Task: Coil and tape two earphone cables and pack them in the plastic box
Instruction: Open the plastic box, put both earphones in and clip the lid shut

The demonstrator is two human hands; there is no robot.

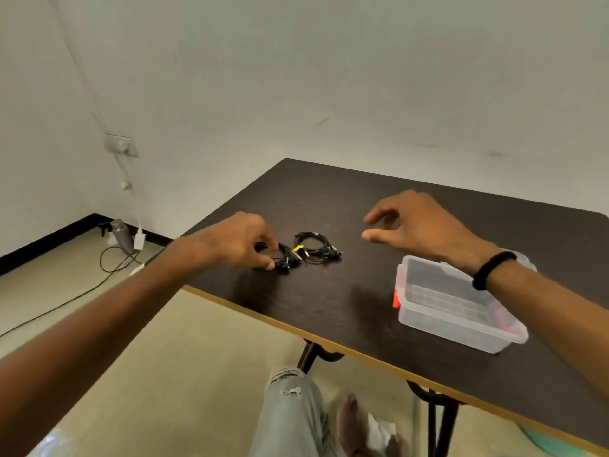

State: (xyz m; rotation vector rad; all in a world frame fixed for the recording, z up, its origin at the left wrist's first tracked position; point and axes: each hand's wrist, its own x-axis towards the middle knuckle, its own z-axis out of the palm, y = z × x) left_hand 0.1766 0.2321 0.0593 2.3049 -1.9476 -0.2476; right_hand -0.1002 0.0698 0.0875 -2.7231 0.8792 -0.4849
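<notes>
Here I see the clear plastic box (461, 305), lidless, rectangular, with orange latches, standing at four o'clock on the dark wood-grain table (329, 308); nothing shows plainly inside it. My left hand (237, 239) pinches one black coiled earphone cable (283, 257) at nine o'clock, just beside the second coil (316, 249), which bears a yellow tape tag. My right hand (415, 225) hovers at one o'clock, fingers loosely spread, grasping nothing.
</notes>
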